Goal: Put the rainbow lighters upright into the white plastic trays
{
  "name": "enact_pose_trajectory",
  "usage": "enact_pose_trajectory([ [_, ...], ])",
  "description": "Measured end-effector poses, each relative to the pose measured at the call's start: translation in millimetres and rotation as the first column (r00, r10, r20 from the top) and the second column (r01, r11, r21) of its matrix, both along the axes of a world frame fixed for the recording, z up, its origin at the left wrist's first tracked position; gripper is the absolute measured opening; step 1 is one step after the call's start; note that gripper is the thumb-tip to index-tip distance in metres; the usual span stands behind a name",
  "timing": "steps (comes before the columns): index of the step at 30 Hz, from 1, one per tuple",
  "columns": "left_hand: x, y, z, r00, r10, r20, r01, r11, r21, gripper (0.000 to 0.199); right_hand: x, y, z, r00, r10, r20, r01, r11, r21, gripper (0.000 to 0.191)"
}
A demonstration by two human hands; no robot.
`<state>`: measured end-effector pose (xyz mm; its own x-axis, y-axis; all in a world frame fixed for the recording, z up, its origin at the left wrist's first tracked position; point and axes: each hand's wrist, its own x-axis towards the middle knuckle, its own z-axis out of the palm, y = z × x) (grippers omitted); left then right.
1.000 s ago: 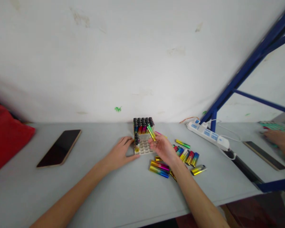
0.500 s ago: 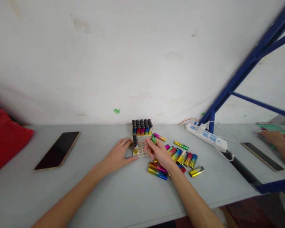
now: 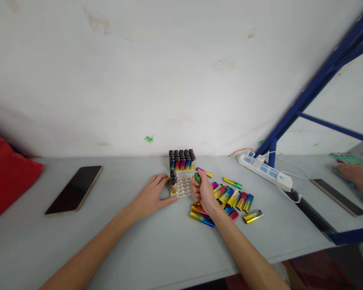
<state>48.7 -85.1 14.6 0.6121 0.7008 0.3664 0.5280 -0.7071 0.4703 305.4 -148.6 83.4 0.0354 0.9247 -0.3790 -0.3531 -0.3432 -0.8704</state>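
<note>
A pale tray (image 3: 184, 186) with rows of round hollows sits on the table; a short row of black-topped lighters (image 3: 173, 183) stands upright along its left side. Around the tray's left edge and front corner my left hand (image 3: 153, 191) rests with fingers and thumb spread. At the tray's right side, my right hand (image 3: 204, 191) is closed round a green lighter (image 3: 197, 178), its thumb at the top. The fingers cover most of that lighter. A pile of shiny multicoloured lighters (image 3: 225, 196) lies to the right of this hand, partly behind the wrist.
A block of upright black-topped lighters (image 3: 182, 160) stands behind the tray, near the wall. A dark phone (image 3: 74, 189) and a red cloth (image 3: 9, 177) are at left. At right are a white power strip (image 3: 264, 171), a blue metal frame (image 3: 305, 92) and another person's hand (image 3: 352, 173).
My right hand has drawn slightly right from over the tray, turned, and closed its fingers around the green lighter. My left hand stays at the tray.
</note>
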Motion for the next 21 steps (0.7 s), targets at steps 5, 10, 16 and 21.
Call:
enact_pose_trajectory([
  [5, 0.6, -1.2, 1.2, 1.0, 0.003, 0.013, -0.002, 1.0, -0.009, 0.072, -8.5, -5.3, 0.7, 0.999, 0.006, 0.034, -0.009, 0.998, 0.067, 0.067],
  [10, 1.8, -2.4, 2.9, 1.0, 0.005, 0.01, -0.005, 1.0, -0.007, 0.073, -9.0, -7.8, 2.2, 0.998, 0.039, 0.055, -0.045, 0.994, 0.096, 0.072],
  [16, 2.1, -3.0, 2.5, 1.0, 0.007, 0.01, -0.007, 1.0, 0.0, 0.071, -5.1, -7.7, -2.3, 0.99, 0.127, 0.069, -0.135, 0.981, 0.14, 0.08],
  [21, 1.5, -1.3, 1.5, 1.0, 0.002, -0.001, -0.002, 1.0, -0.01, 0.072, -6.5, -6.3, -13.5, 0.99, 0.106, 0.092, -0.121, 0.977, 0.178, 0.071],
])
